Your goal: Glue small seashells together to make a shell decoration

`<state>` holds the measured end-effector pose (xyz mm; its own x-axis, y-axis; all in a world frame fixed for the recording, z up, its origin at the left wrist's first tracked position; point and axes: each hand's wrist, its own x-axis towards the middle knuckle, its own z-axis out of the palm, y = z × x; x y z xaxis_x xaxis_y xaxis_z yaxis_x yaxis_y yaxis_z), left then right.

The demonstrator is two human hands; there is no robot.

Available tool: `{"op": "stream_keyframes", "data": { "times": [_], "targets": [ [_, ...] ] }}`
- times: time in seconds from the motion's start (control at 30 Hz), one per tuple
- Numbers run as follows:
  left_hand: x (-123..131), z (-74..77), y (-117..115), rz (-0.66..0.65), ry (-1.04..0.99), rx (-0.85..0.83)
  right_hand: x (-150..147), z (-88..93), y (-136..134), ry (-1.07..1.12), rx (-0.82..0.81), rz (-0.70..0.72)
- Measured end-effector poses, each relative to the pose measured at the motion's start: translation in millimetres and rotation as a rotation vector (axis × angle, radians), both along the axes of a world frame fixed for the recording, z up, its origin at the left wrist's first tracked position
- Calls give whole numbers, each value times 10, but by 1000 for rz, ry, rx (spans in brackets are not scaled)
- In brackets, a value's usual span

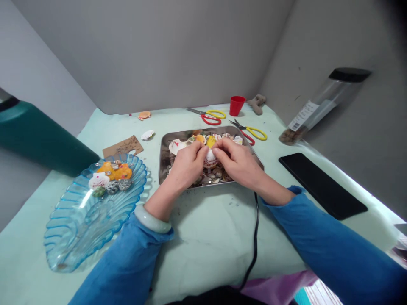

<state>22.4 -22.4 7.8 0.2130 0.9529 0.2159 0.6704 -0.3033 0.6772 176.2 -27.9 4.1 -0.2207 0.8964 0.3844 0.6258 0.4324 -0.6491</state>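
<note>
A white scallop shell [210,159] with a brownish patterned edge is pinched between my two hands, over a metal tray [164,146] full of seashells. My left hand [190,164] has its thumb and fingertips at the shell's left side. From the right, my right hand [237,163] grips the shell's upper edge with bent fingers. Just behind the fingertips is a yellow piece [211,141], partly hidden. Larger white and orange shells lie along the tray's far side, smaller striped ones nearer me.
On the left stand a blue scalloped dish [79,228] holding decorated shells and a green bottle [47,135]. Two scissors [212,116], a red cup [237,105] and a driftwood-like piece [257,103] lie behind. A clear jar [318,110] and black slab [321,184] are right; a black cable [255,241] runs toward me.
</note>
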Motion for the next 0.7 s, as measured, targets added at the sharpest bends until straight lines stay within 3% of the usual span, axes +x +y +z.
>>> {"op": "stream_keyframes", "data": {
  "times": [0.7],
  "targets": [
    [-2, 4, -7, 5, 14, 11, 1, -10, 7, -13, -4, 8]
  ]
}}
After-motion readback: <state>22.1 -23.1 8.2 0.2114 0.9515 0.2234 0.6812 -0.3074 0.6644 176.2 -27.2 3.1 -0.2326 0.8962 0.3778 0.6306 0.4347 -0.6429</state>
